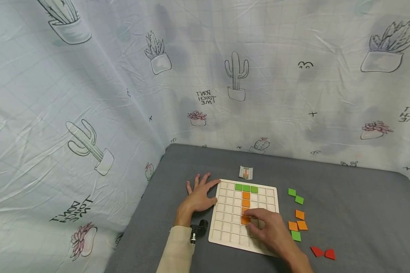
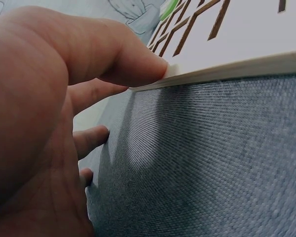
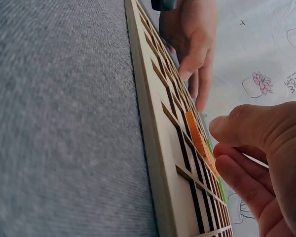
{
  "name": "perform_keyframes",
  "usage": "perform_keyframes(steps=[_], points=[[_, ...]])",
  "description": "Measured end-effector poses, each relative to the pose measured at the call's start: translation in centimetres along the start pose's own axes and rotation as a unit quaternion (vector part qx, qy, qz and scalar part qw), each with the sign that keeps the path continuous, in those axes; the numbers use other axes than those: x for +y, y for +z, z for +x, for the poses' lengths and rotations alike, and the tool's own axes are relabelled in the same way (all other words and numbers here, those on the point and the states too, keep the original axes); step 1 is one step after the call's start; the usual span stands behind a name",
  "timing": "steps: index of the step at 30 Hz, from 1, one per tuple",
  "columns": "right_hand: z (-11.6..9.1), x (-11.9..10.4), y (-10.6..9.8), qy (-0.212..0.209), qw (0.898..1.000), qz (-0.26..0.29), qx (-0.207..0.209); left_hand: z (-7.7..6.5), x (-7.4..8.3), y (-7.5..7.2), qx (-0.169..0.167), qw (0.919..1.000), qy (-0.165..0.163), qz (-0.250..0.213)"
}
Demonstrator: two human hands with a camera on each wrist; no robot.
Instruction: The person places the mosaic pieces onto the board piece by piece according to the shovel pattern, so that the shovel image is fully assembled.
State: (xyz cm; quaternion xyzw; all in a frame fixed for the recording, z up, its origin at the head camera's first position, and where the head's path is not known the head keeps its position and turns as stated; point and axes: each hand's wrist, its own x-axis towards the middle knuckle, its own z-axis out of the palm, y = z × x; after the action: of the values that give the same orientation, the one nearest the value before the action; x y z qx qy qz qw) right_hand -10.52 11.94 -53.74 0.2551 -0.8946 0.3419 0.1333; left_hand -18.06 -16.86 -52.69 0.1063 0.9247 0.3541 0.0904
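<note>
A pale wooden grid board (image 1: 225, 217) lies on the grey cloth. Three green tiles (image 1: 246, 188) form a row near its far edge, and a column of orange tiles (image 1: 246, 203) runs from the middle one toward me. My left hand (image 1: 199, 198) rests at the board's left side with fingers spread, its thumb and index fingertips on the edge. Over the near end of the orange column is my right hand (image 1: 271, 227), fingertips right at the tiles. In the right wrist view its thumb and fingers stand apart, with nothing visible between them.
Right of the board lie loose green tiles (image 1: 296, 236), loose orange tiles (image 1: 302, 225) and two red pieces (image 1: 330, 254). A small pattern card (image 1: 246, 172) sits beyond the far edge. Cactus-print fabric (image 1: 276, 94) hangs behind and at the left.
</note>
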Motion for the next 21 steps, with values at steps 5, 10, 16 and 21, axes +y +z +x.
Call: perform_keyframes(steps=[5,10,16,21], points=[[-0.05,0.16,0.12,-0.004,1.0,-0.005,0.007,0.05,-0.05,0.09,-0.001,1.0,-0.001,0.004],[0.09,0.08,0.47,-0.015,1.0,-0.013,0.005,0.12,-0.06,0.13,0.004,1.0,-0.001,0.004],[0.2,-0.03,0.73,-0.008,1.0,-0.015,0.003,0.08,-0.01,0.13,0.001,1.0,-0.003,0.006],[0.16,0.03,0.79,-0.009,1.0,-0.01,0.011,0.1,0.04,0.05,0.001,1.0,-0.002,0.005]])
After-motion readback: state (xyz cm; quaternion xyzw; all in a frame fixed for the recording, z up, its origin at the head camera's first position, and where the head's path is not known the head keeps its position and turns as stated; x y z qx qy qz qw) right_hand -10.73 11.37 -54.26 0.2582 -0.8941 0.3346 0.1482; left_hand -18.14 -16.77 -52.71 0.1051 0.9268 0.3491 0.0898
